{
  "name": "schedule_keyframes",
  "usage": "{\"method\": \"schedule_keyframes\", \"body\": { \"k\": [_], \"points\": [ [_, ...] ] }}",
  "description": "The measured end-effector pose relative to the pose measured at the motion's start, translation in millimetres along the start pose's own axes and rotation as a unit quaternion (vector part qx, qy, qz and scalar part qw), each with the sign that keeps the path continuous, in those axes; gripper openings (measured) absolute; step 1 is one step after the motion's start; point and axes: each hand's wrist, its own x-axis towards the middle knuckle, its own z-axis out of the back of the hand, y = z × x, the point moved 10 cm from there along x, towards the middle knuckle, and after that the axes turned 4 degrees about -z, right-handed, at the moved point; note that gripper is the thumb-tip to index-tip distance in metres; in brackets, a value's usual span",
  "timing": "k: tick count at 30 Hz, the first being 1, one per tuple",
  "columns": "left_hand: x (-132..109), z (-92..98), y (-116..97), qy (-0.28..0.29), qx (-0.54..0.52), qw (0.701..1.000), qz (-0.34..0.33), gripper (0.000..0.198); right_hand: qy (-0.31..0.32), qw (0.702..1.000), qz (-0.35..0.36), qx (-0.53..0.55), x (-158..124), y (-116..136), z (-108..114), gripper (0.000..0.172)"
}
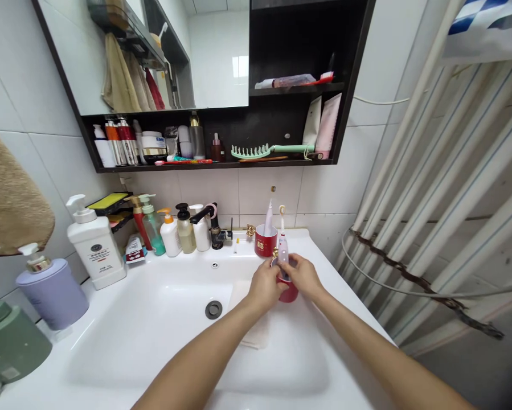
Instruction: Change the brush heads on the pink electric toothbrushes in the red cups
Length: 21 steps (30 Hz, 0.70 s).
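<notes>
Left hand (265, 285) curls round a red cylindrical cup (288, 294), right hand (306, 278) pinches a pink plastic toothbrush (283, 249), near the right edge of the counter (302, 240); likely light, stiff, slippery: grip cup wall, brush handle.

Your hands were both bare. Your left hand (264, 286) had a smooth, rounded back, and your right hand (306, 277) was of matching build, with slender fingers (298, 263). Parts of the fingers were hidden, and your nails were too small to make out. Your left wrist (251, 303) was bare and slim, and so was your right wrist (321, 295). Your left forearm (204, 353) was uncovered along all that showed, narrow by the wrist and broadening steadily toward the bottom edge of the view. Your right forearm (367, 347) was likewise uncovered, with the same long taper, smooth sides and a slender outline, cut off at the lower right.
</notes>
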Motion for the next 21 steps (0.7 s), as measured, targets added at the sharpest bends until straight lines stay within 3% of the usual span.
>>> {"method": "schedule_keyframes", "body": {
  "k": [4, 9, 16, 21],
  "points": [
    [38, -20.5, -8, 0.028, 0.036, 0.999, 0.0, 0.014, -0.055, 0.998, -0.031, -0.009, 32, -12, 32, 0.029],
    [72, -45.4, 0, 0.072, 0.15, 0.986, 0.025, 0.009, -0.068, 0.996, -0.058, -0.025, 68, -30, 45, 0.024],
    [105, -60.7, 13, 0.058, 0.207, 0.976, 0.022, 0.009, -0.057, 0.993, -0.074, -0.071, 104, -43, 43, 0.019],
    [101, -53.1, 9, 0.009, 0.205, 0.979, -0.023, 0.019, -0.03, 0.994, -0.074, -0.076, 126, -51, 30, 0.022]
  ]
}}
